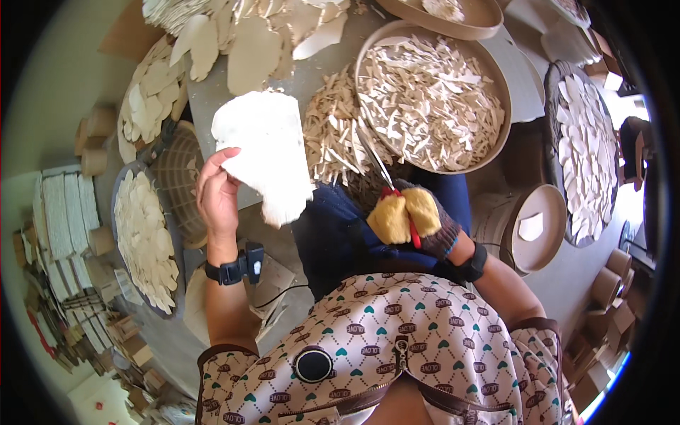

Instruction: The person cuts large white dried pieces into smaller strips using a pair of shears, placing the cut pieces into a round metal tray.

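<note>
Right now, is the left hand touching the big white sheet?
Touching. The head view shows the left hand with fingertips on the edge of the white sheet, holding it up.

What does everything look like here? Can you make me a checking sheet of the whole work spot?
Surface: grey board under pale flat pieces.
Job's things: big white slice in the left hand; red-handled scissors in the gloved right hand.
Clutter: round tray of cut strips, loose strip pile, trays of flat slices.
Grippers: both hands closed on their things.
Cables: thin black cord by the left wrist.
Surroundings: cardboard tubes, stacked packs.
</note>
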